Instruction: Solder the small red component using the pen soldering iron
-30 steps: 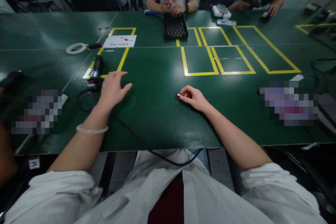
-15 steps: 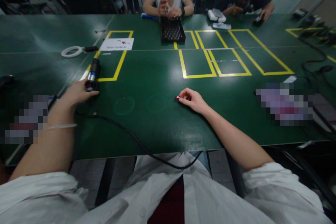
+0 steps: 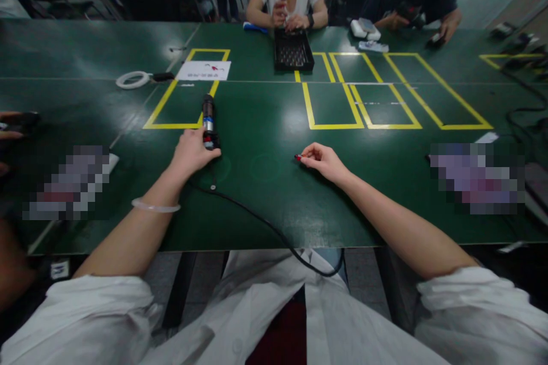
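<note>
My left hand (image 3: pixel 192 151) is closed round the near end of a black corded tool with a blue and silver band (image 3: pixel 208 120), which lies on the green table (image 3: pixel 257 199). Its black cable (image 3: pixel 265 225) trails back over the table edge toward my body. My right hand (image 3: pixel 323 159) rests on the table and pinches a small red piece (image 3: pixel 297 157) between its fingertips. A white bangle sits on my left wrist.
Yellow tape rectangles (image 3: pixel 334 105) mark the table. A white sheet (image 3: pixel 204 71), a white ring with a black handle (image 3: pixel 133 79) and a black tray (image 3: pixel 293 49) lie farther off. Two people sit across; one holds a red-topped tool. Another person's hand is at the left edge.
My left hand reached to the corded tool, closed on it and dragged it right, toward the table's middle. My right hand stayed put with the red piece.
</note>
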Available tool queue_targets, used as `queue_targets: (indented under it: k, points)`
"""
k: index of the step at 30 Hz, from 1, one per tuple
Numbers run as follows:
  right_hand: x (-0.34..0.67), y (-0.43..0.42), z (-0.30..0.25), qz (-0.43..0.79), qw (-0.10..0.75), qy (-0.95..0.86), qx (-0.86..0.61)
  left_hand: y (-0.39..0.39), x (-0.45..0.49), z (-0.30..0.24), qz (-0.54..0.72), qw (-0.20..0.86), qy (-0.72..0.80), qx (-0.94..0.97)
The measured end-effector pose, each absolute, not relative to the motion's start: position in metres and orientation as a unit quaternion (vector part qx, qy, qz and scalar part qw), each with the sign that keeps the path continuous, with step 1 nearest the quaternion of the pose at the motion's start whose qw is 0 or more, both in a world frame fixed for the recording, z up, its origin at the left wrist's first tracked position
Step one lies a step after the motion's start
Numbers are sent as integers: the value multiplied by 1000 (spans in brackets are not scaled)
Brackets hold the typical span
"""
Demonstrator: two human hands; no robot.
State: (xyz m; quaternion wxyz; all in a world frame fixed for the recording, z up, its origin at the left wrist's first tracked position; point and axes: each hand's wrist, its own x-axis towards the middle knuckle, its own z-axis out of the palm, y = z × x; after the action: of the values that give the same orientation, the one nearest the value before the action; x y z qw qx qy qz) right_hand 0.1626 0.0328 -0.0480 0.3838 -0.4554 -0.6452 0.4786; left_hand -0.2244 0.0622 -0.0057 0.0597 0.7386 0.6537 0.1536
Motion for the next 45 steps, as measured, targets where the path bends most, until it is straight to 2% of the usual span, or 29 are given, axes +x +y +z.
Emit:
queue_targets:
  k: [3, 15, 22, 29, 34, 45]
  points:
    - [158, 38, -50, 479, 377, -638, -471, 49, -177, -6, 142, 39, 648, 747]
    - [151, 26, -51, 422, 430, -656, -455, 28, -52, 0, 116, 99, 536, 831]
    - [152, 24, -48, 358, 405, -696, -472, 19, -39, -3, 134, 115, 512, 841]
    - [154, 26, -50, 281, 401, -742, -458, 16, -37, -2, 116, 86, 521, 841]
    - [154, 26, -51, 304, 408, -739, -442, 13, -36, -3, 113, 83, 528, 837]
    - [157, 21, -47, 250, 404, -774, -418, 11, -27, -4, 107, 39, 551, 826]
